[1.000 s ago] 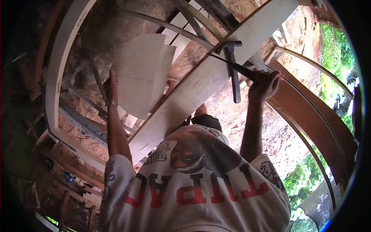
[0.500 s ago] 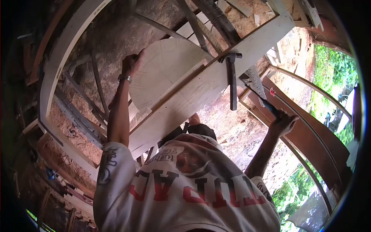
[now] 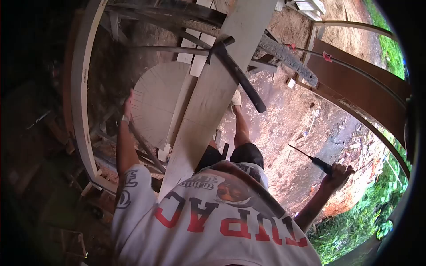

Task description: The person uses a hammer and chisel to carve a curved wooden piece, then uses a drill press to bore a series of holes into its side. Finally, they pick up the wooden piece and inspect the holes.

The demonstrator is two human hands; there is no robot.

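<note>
My left hand (image 3: 128,106), with a watch on its wrist, is at the left rim of a round pale wooden disc (image 3: 159,102) and appears to grip it, its fingers partly hidden. Short pencil-like lines run around the disc's edge. Beside the disc, a long pale plank (image 3: 199,106) slants across the view. A hammer (image 3: 237,73) with a dark handle lies on that plank, the handle sticking out past its right edge. Out to the right, my right hand (image 3: 339,176) is closed around a screwdriver (image 3: 320,165) with a dark handle and thin shaft, its tip pointing up-left in open air.
A curved pale wooden frame (image 3: 84,88) rises at the left. Dark beams (image 3: 177,13) cross behind the plank. A rough grey board (image 3: 288,60) and a brown panel (image 3: 355,84) stand at the upper right. Sawdust and scraps cover the ground (image 3: 284,133); green plants (image 3: 359,221) border the right.
The view has turned, so the plank looks steeper and the hammer tilted. My right hand has the screwdriver lower, away from the rough board. My left hand remains at the disc's rim.
</note>
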